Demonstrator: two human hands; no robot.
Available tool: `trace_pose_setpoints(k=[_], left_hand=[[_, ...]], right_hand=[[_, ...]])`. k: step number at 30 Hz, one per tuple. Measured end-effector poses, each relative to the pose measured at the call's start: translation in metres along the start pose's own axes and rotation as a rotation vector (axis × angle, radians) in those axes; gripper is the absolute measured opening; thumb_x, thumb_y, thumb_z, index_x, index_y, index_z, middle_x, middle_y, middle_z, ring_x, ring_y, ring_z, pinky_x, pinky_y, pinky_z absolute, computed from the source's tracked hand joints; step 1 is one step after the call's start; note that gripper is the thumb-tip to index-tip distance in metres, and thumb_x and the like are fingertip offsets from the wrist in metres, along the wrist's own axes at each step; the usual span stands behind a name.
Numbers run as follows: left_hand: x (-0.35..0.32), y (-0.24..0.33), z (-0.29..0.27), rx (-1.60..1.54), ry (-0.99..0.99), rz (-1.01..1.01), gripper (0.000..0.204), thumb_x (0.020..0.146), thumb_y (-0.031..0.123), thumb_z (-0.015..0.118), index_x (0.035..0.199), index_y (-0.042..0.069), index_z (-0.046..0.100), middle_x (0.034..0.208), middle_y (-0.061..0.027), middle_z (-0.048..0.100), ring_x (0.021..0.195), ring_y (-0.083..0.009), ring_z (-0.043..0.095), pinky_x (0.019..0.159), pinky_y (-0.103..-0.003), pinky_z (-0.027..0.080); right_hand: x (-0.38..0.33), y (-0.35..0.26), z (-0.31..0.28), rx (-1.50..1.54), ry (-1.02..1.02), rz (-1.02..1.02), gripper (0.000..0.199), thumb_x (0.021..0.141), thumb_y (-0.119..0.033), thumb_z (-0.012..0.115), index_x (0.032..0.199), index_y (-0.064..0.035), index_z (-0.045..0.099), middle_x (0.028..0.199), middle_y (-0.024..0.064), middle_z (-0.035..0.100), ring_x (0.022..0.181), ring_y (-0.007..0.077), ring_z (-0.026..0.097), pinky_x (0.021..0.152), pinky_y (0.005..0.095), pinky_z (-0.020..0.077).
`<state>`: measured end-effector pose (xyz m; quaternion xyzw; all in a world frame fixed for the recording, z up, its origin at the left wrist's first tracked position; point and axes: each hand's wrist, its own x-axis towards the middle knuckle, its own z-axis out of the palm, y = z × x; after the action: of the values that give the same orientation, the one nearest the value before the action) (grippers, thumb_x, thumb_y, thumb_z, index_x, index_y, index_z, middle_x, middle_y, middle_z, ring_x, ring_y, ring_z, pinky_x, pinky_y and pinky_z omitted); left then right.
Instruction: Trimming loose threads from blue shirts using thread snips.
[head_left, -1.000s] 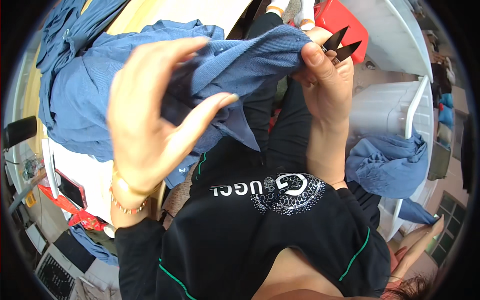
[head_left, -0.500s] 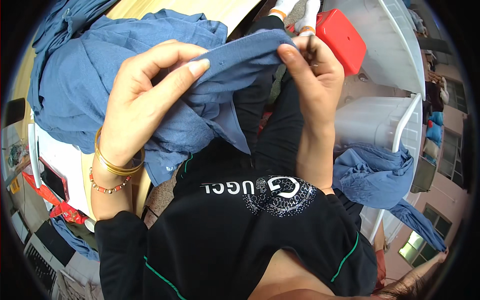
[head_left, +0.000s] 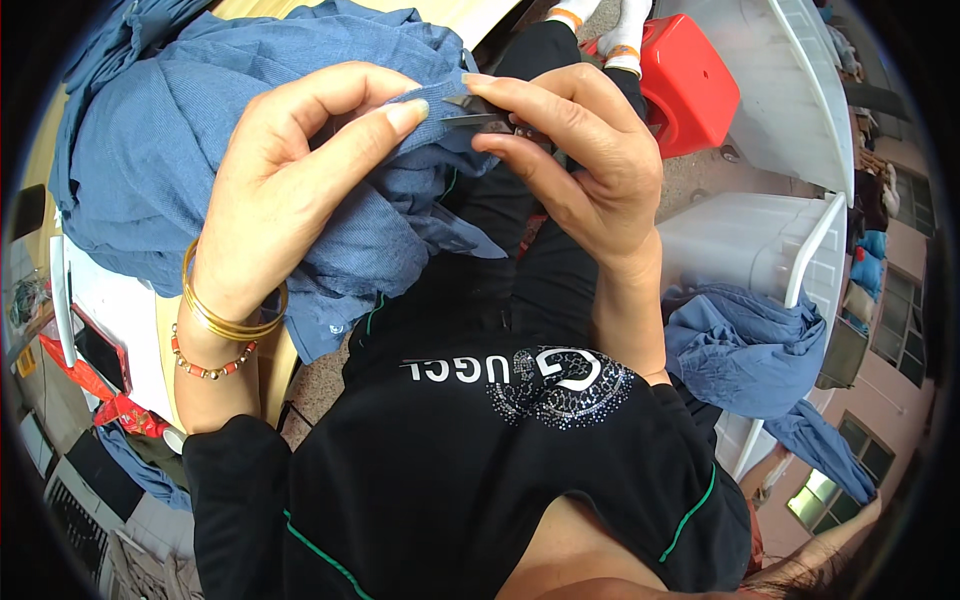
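Note:
A blue fabric garment lies heaped over the wooden table edge and hangs toward my lap. My left hand pinches its edge between thumb and fingers. In my right hand is a pair of small dark thread snips. Their two pointed blades stand apart, tips at the cloth just beside my left thumb. The handle is mostly hidden by my right fingers.
A red plastic stool stands at the far right, beside clear plastic bins. Another blue garment hangs over a bin rim, its end near another person's arm. A dark-screened tablet-like thing lies at left.
My right hand has let go of the cloth edge and turned inward, bringing the snips' blades to the fabric by my left thumb. The stretched edge has slackened.

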<state>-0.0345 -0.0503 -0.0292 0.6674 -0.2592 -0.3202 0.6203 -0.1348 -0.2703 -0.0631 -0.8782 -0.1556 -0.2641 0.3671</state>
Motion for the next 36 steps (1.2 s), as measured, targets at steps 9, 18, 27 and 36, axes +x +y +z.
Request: trace_pose_setpoints(k=[9, 18, 27, 36], left_hand=[[0.002, -0.004, 0.002, 0.025, -0.003, 0.051, 0.01, 0.098, 0.006, 0.063, 0.099, -0.003, 0.067, 0.095, 0.003, 0.059, 0.092, -0.005, 0.054, 0.084, -0.019, 0.041], [-0.001, -0.007, 0.004, 0.252, 0.055, 0.164, 0.013, 0.1, 0.007, 0.061, 0.107, -0.003, 0.064, 0.099, 0.0029, 0.062, 0.093, -0.0036, 0.053, 0.083, -0.02, 0.043], [-0.003, -0.004, 0.001, 0.761, 0.254, 0.46, 0.016, 0.086, -0.006, 0.061, 0.102, -0.004, 0.062, 0.091, -0.009, 0.061, 0.084, -0.0179, 0.061, 0.081, -0.025, 0.049], [-0.003, 0.003, -0.028, 0.302, 0.032, 0.259, 0.019, 0.09, -0.001, 0.063, 0.109, -0.002, 0.066, 0.095, 0.0018, 0.062, 0.092, -0.0061, 0.057, 0.086, -0.021, 0.045]], right_hand=[[0.0, 0.004, 0.006, 0.011, 0.066, -0.034, 0.037, 0.077, -0.001, 0.082, 0.114, -0.0025, 0.076, 0.082, 0.0031, 0.062, 0.072, 0.0096, 0.055, 0.061, 0.0229, 0.0424], [0.008, -0.004, 0.019, 0.566, -0.119, 0.489, 0.04, 0.085, -0.003, 0.079, 0.123, 0.0003, 0.067, 0.085, -0.0059, 0.056, 0.07, 0.0008, 0.042, 0.061, 0.0167, 0.0319], [0.012, -0.009, 0.006, 0.594, 0.04, 0.485, 0.01, 0.092, -0.006, 0.073, 0.095, -0.0008, 0.065, 0.084, -0.004, 0.059, 0.073, 0.0022, 0.048, 0.065, 0.0181, 0.0356], [0.018, -0.005, 0.025, 0.464, 0.207, 0.443, 0.02, 0.092, -0.007, 0.075, 0.109, 0.0014, 0.068, 0.094, -0.0037, 0.059, 0.08, 0.0031, 0.05, 0.071, 0.0184, 0.0392]])
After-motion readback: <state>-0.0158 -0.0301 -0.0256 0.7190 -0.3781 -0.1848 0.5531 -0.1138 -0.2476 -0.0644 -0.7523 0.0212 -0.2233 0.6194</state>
